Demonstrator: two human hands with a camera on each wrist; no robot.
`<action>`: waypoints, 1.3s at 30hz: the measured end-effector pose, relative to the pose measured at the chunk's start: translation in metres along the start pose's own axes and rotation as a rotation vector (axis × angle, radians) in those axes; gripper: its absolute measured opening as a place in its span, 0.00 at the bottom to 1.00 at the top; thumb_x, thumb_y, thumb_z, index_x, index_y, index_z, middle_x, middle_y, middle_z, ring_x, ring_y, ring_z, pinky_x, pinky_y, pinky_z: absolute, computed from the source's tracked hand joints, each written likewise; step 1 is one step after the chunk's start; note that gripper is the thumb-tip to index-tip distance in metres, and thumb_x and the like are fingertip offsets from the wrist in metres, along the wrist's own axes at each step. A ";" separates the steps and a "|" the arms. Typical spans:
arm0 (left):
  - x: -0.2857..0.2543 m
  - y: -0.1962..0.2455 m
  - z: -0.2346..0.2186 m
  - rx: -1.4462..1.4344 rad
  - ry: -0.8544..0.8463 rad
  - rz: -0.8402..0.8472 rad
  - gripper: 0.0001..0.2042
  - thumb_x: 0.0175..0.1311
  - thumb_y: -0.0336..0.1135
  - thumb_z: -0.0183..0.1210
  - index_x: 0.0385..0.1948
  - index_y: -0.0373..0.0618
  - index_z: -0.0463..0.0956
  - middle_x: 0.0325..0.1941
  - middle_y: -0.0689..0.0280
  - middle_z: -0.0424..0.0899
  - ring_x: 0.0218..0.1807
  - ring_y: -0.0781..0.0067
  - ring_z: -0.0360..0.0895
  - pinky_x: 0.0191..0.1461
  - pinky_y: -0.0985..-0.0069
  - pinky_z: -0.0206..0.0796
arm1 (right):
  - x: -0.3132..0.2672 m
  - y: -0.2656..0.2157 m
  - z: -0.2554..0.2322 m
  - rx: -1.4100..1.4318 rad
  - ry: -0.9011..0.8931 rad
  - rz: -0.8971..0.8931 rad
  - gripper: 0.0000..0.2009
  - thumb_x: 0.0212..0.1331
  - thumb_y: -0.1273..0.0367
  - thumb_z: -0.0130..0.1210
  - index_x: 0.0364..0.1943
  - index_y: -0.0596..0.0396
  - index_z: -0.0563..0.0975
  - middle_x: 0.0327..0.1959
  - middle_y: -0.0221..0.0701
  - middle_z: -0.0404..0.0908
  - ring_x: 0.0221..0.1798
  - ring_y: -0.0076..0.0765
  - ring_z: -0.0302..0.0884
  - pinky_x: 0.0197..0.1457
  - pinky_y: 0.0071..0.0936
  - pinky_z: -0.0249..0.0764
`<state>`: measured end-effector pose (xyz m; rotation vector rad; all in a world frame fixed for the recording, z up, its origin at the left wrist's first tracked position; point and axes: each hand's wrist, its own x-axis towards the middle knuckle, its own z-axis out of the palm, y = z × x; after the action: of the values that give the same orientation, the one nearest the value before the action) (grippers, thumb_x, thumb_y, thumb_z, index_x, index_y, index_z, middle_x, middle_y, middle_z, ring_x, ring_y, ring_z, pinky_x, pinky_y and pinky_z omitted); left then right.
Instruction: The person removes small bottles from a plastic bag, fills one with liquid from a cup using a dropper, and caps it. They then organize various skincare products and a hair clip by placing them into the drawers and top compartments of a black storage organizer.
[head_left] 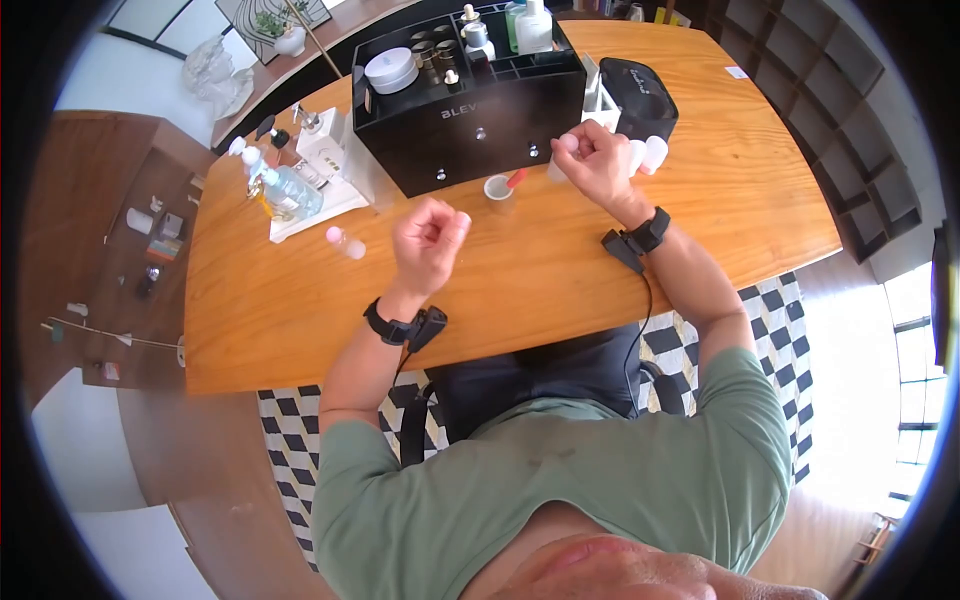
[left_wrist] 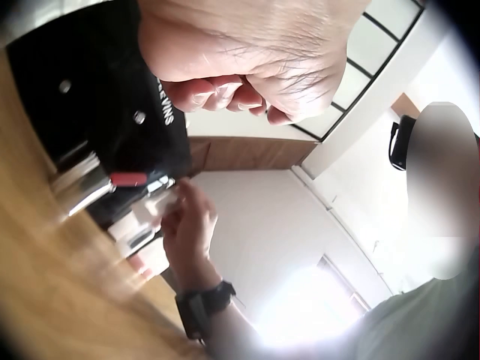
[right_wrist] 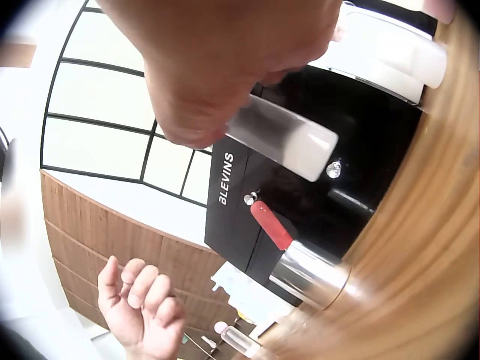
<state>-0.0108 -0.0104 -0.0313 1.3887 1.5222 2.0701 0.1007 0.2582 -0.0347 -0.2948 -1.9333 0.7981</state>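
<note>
My right hand (head_left: 595,165) is raised by the front right of a black cosmetics organizer (head_left: 455,135). It grips the top end of a small clear bottle (right_wrist: 289,142) with whitish contents at its lower end; the fingers hide the top. My left hand (head_left: 430,240) is held above the table, palm partly upward, fingers loosely curled, with nothing seen in it. Between the hands stands a small clear cup (right_wrist: 311,274) with a red-handled stick (right_wrist: 271,225) leaning in it. Left of my left hand lies a small clear bottle with a pink cap (head_left: 345,242).
The wooden table (head_left: 600,270) holds a white tray (head_left: 330,208) of pump bottles at left. White-capped containers (head_left: 654,154) stand just right of my right hand, below a black case (head_left: 638,95). Jars and bottles fill the organizer's top. A cable hangs from each wrist camera.
</note>
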 end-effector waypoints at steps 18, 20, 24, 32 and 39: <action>-0.034 -0.033 -0.182 0.886 0.488 -0.306 0.37 0.48 0.45 0.81 0.58 0.34 0.75 0.57 0.53 0.80 0.59 0.62 0.77 0.60 0.64 0.72 | -0.006 0.019 -0.006 -0.357 -0.298 0.073 0.14 0.59 0.58 0.68 0.36 0.55 0.87 0.25 0.37 0.87 0.31 0.48 0.88 0.36 0.40 0.83; -0.037 -0.042 -0.188 0.818 0.481 -0.332 0.34 0.52 0.42 0.80 0.58 0.33 0.76 0.54 0.55 0.82 0.56 0.65 0.79 0.59 0.67 0.73 | -0.007 0.019 -0.007 -0.364 -0.293 0.079 0.14 0.59 0.58 0.68 0.36 0.55 0.86 0.26 0.38 0.87 0.32 0.48 0.88 0.37 0.40 0.83; -0.038 -0.042 -0.195 0.605 0.363 -0.495 0.19 0.65 0.29 0.70 0.56 0.34 0.79 0.49 0.65 0.85 0.48 0.77 0.81 0.53 0.78 0.74 | -0.007 0.024 -0.006 -0.372 -0.259 0.044 0.19 0.58 0.56 0.68 0.43 0.58 0.85 0.27 0.42 0.87 0.32 0.51 0.88 0.38 0.41 0.83; -0.043 -0.040 -0.188 0.410 0.479 -0.430 0.16 0.72 0.33 0.66 0.55 0.34 0.78 0.46 0.66 0.85 0.48 0.78 0.81 0.54 0.78 0.73 | -0.009 0.004 -0.014 -0.212 -0.122 -0.084 0.17 0.59 0.61 0.66 0.47 0.56 0.81 0.18 0.37 0.81 0.24 0.47 0.84 0.37 0.45 0.81; -0.019 0.012 -0.077 0.095 0.053 -0.258 0.13 0.79 0.41 0.57 0.53 0.43 0.75 0.41 0.66 0.82 0.45 0.77 0.80 0.51 0.76 0.73 | -0.023 -0.021 -0.011 0.045 -0.172 -0.428 0.03 0.57 0.71 0.64 0.28 0.51 0.81 0.11 0.22 0.64 0.12 0.27 0.60 0.25 0.24 0.64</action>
<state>-0.0568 -0.0756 -0.0328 1.1058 1.7387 1.9143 0.1239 0.2344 -0.0341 0.2188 -2.0361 0.5945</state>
